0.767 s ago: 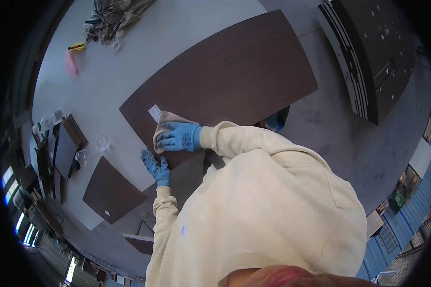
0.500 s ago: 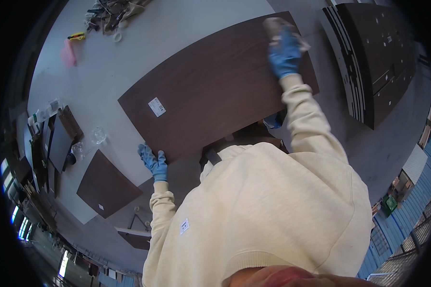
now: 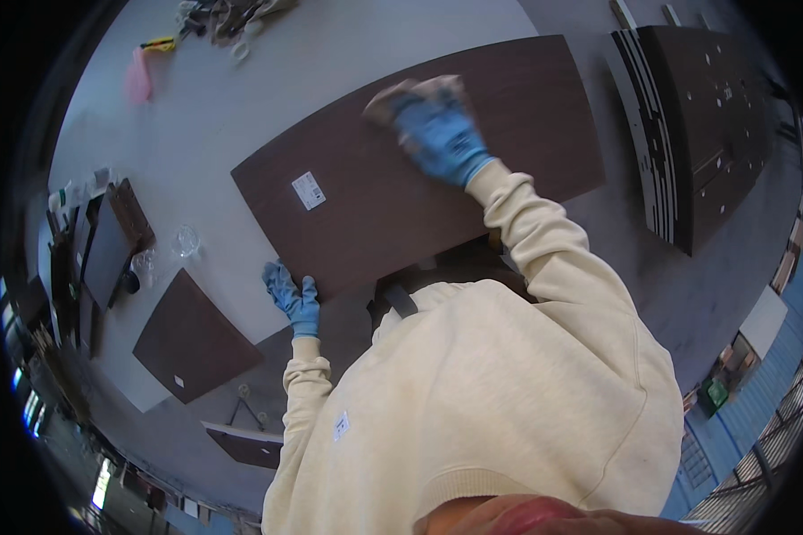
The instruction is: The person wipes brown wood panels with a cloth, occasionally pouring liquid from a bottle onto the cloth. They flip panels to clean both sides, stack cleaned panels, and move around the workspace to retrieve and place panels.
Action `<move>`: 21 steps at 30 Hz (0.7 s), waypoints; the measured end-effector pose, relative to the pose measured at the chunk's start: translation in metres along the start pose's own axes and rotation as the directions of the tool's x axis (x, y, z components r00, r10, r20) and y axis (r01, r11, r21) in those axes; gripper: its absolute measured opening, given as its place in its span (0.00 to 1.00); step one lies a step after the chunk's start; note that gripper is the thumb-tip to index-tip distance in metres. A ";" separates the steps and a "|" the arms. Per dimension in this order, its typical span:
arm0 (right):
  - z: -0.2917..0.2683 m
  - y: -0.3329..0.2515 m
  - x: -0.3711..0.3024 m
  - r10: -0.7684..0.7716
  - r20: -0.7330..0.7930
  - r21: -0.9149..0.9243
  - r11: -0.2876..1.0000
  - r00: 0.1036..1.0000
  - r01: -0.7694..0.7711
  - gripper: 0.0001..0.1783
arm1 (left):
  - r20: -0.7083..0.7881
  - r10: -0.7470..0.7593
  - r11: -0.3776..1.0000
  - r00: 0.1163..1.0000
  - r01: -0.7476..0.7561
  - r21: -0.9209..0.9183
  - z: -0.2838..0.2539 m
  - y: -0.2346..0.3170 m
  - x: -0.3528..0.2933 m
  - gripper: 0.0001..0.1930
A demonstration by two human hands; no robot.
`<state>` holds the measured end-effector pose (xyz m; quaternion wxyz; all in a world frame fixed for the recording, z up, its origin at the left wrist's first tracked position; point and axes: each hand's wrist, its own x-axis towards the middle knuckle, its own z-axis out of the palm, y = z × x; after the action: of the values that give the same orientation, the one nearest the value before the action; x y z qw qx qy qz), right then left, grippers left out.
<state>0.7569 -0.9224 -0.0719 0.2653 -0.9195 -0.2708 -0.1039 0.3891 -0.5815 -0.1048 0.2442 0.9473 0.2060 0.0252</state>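
A large dark brown panel (image 3: 410, 201) with one curved edge lies on the pale table in front of me. A white label (image 3: 309, 191) is stuck near its left end. My right hand (image 3: 446, 138), in a blue glove, presses a crumpled brownish rag (image 3: 393, 98) onto the panel's upper middle; motion blurs both. At the panel's near left corner rests my left hand (image 3: 293, 299), also gloved in blue. Its fingers are stretched along the edge, with the thumb apart from them.
A smaller brown panel (image 3: 196, 339) lies to the left, with crumpled clear plastic (image 3: 185, 241) above it. Stacked dark panels (image 3: 705, 134) stand at the right. Far left on the table (image 3: 214, 116) are a yellow cutter (image 3: 159, 44), pink material (image 3: 139, 77) and a tape roll (image 3: 240, 53).
My right hand has swept the rag leftward across the panel from its far right corner to the upper middle. My left hand has stayed at the near left corner.
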 end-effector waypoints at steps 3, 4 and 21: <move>-0.051 0.117 0.027 0.180 -0.175 -0.394 0.888 0.968 -0.237 0.13 | -0.035 0.035 0.999 0.999 -0.037 -0.037 0.002 -0.001 -0.002 0.39; -0.073 0.154 0.031 0.375 -0.229 -0.346 0.831 0.898 -0.436 0.16 | -0.052 0.044 0.999 0.998 -0.046 -0.027 0.003 -0.001 -0.002 0.39; 0.141 -0.219 0.060 -0.486 0.079 0.278 0.849 0.870 0.449 0.21 | 0.149 -0.929 0.033 0.338 0.478 -0.877 0.009 0.069 -0.054 0.35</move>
<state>0.6923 -0.6631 -0.0756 0.3251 -0.7897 -0.5164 -0.0627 0.3672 -0.6620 -0.0775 0.5642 0.4141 0.6808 0.2164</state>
